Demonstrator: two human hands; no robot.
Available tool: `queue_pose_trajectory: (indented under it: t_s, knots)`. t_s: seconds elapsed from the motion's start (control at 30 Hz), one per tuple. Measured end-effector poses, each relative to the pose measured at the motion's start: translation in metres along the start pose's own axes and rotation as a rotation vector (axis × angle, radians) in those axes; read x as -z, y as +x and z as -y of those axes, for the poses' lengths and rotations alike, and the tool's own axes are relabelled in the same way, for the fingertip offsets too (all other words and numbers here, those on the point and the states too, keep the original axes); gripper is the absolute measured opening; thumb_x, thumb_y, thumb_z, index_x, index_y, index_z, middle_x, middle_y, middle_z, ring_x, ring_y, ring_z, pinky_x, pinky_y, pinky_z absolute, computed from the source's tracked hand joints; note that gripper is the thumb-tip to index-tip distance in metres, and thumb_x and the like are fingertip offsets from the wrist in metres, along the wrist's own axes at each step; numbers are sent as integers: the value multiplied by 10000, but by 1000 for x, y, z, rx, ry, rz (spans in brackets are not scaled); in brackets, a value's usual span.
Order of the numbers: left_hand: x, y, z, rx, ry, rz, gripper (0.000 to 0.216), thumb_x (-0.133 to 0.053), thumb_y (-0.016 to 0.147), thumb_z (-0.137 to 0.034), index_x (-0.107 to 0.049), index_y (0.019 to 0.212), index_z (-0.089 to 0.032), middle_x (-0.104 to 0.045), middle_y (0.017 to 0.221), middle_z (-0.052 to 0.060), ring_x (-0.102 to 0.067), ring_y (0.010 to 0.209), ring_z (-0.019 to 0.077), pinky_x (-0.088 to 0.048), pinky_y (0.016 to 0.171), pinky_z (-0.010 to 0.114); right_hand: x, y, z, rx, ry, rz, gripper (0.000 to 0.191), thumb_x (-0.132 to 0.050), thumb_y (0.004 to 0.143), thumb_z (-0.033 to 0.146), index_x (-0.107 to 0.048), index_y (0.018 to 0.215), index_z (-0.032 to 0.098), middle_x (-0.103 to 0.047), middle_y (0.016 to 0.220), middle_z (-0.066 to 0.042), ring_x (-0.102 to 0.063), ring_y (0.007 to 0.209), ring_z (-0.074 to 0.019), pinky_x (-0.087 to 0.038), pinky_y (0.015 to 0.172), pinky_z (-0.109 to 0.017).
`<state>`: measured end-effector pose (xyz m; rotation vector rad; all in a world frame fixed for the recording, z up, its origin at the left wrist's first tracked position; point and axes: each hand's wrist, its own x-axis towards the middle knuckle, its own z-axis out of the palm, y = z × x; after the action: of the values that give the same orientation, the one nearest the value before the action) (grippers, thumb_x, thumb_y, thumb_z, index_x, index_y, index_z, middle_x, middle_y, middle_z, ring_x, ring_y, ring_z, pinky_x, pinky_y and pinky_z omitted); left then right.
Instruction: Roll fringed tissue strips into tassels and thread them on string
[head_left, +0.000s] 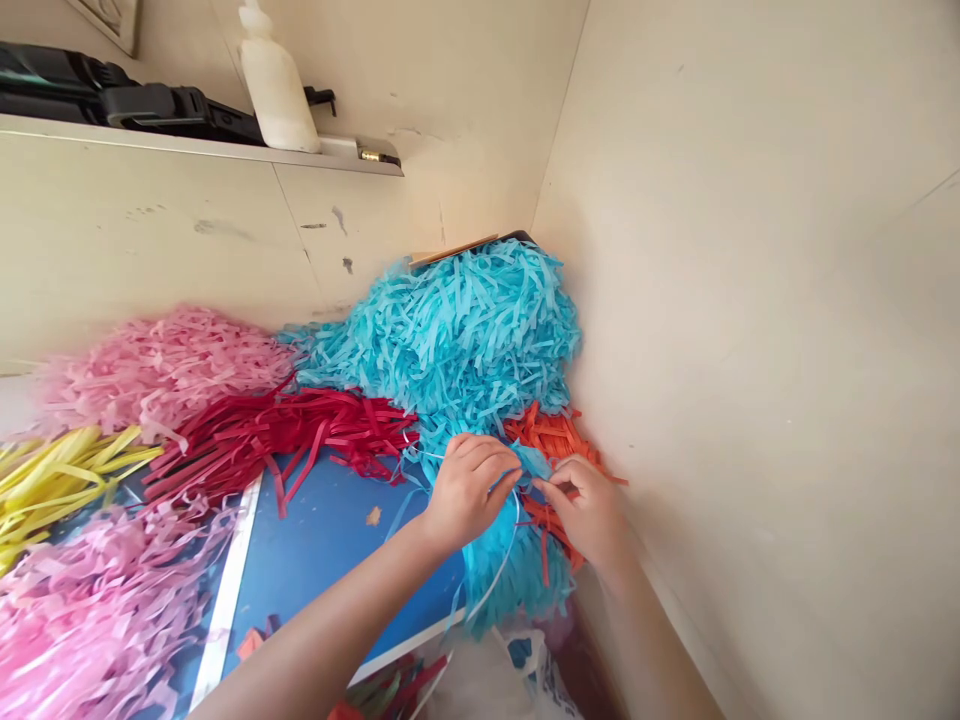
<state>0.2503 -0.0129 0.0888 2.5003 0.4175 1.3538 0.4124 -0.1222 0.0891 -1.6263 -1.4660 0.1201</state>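
Blue shredded-paper bundle (504,560) hangs over the blue table (322,550) edge, near the right wall. Left hand (466,490) grips its top with curled fingers; right hand (585,510) pinches the same bunch, over orange strips (551,435). Beyond lie red strips (300,425) and a big blue pile (465,330).

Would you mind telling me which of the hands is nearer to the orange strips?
Right. The right hand lies directly over the orange strips, touching them; the left hand is to their left, on the blue strips.
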Motion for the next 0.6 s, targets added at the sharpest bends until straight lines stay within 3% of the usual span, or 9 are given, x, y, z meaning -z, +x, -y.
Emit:
queue_pose_trajectory:
  t_s: [0.13,0.3,0.43,0.6]
  knots:
    - [3,3,0,34,40,-21,122,-626,921,-281,-734,905,-228,-714,909,48,-606,927,206,-411,838,367,2,-1,1,104,-94,19,285,-601,932,285,-534,663,216,-553,696,4,-572,631,-146,-444,592,-262]
    - [10,10,4,21,55,156,174,-628,918,-353,-757,839,-268,-717,961,40,-586,1003,234,-377,851,391,1,-3,1,189,-236,45,241,-573,924,216,-584,683,214,-617,735,-19,-600,658,-151,-443,592,-259]
    - [14,13,6,-48,72,271,134,-630,914,-300,-753,870,-266,-718,1049,36,-578,1070,240,-367,881,403,0,-2,1,193,-219,31,190,-576,888,171,-580,705,218,-634,757,-23,-620,680,-160,-452,592,-261]
    - [11,12,1,-55,118,290,195,-558,931,-218,-729,842,-248,-722,1010,39,-587,1047,226,-370,905,413,-2,-1,1,136,-159,66,133,-569,861,143,-579,757,225,-630,783,-21,-623,698,-168,-470,611,-268]
